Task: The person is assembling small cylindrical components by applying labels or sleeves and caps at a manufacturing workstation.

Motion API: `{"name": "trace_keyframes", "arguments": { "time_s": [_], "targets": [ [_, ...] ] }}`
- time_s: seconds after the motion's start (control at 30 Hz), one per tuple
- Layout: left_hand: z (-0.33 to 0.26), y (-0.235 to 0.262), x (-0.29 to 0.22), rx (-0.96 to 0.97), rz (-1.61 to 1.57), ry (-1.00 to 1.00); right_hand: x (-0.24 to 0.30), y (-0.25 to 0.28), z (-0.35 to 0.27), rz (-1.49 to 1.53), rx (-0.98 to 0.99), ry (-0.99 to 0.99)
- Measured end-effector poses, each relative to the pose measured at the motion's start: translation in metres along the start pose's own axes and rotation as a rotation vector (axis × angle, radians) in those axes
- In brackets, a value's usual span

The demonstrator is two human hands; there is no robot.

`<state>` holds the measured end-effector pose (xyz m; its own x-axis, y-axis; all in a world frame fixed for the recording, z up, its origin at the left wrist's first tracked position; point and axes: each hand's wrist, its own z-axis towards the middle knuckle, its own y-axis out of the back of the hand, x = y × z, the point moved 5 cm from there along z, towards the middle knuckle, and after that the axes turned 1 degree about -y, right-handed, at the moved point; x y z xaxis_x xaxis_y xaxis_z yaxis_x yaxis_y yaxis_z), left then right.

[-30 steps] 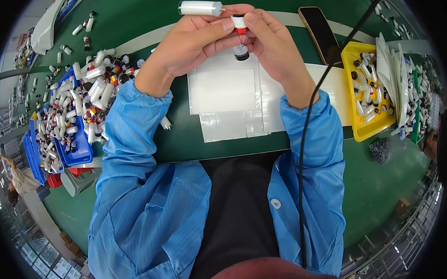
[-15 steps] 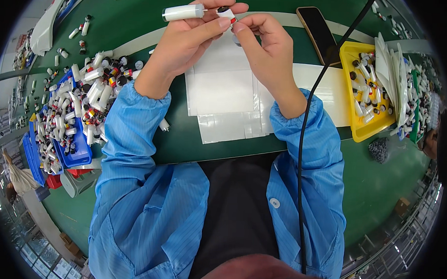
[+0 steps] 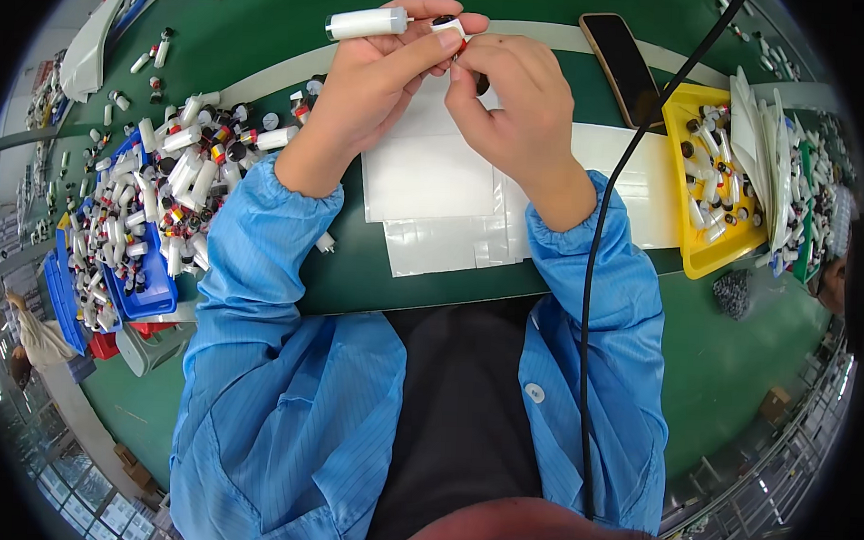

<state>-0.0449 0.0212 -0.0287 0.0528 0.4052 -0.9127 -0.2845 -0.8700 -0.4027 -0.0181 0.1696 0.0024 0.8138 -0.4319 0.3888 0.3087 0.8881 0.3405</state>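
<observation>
Near the top middle, over the table, my two hands meet. The thumb and fingers of my left hand (image 3: 381,92) are closed on a small white part with a black end (image 3: 448,25) and a bit of red. A white cylinder (image 3: 366,24) with a greyish end cap lies across the same hand's fingers, its thin tip pointing at the small part. My right hand (image 3: 523,102) pinches beside the red bit; its fingertips hide most of what they grip. Something dark and round shows just under those fingers.
White sheets and clear plastic bags (image 3: 430,179) lie below my hands. At left, white cylinders with black, red and yellow ends heap over a blue tray (image 3: 155,303). A phone (image 3: 620,67) and a yellow tray (image 3: 703,260) of similar parts are at right. A black cable (image 3: 587,323) crosses my right arm.
Both hands have shifted slightly right with the parts. The right fingers have turned, their backs now covering more of the grip, and a dark round thing shows beneath them.
</observation>
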Motion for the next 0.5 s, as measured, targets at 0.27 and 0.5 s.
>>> {"name": "trace_keyframes", "arguments": {
  "time_s": [0.27,0.5],
  "targets": [
    [-0.008,-0.011,-0.008,0.182,0.014,-0.027,-0.022,-0.022,-0.018,1.221,0.092,-0.964],
    [-0.006,-0.021,-0.039,0.123,0.405,-0.102,-0.033,-0.017,-0.016,1.332,0.107,-0.972]
  ]
}}
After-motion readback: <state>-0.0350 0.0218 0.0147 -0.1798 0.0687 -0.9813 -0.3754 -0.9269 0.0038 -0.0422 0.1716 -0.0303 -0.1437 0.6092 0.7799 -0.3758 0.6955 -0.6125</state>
